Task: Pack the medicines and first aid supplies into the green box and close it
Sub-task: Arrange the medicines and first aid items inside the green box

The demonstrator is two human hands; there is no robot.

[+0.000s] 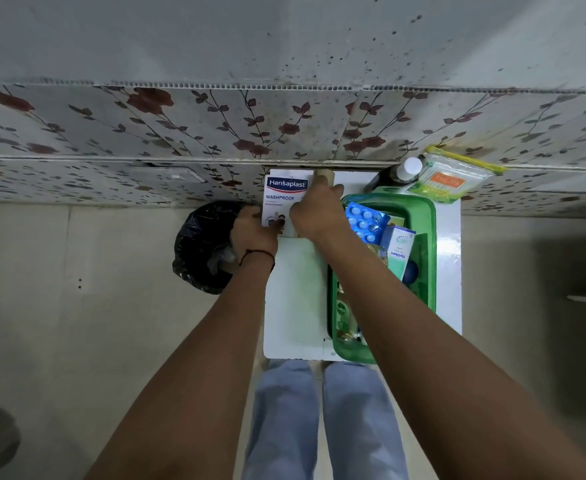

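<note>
A white and blue Hansaplast plaster box [284,194] lies at the far left corner of the small white table [295,306]. My left hand [251,233] grips its near left edge and my right hand [317,213] is closed over its right side. The green box [426,258] stands open on the right half of the table. Inside it are a blue blister strip of tablets [364,220], a white Optibex carton [400,249] and a Dettol bottle [343,318], partly hidden by my right forearm.
A dark bottle with a white cap [400,174] and a clear pack of cotton buds [452,180] stand at the table's far right, against the flowered wall. A bin with a black liner [203,247] sits on the floor just left of the table.
</note>
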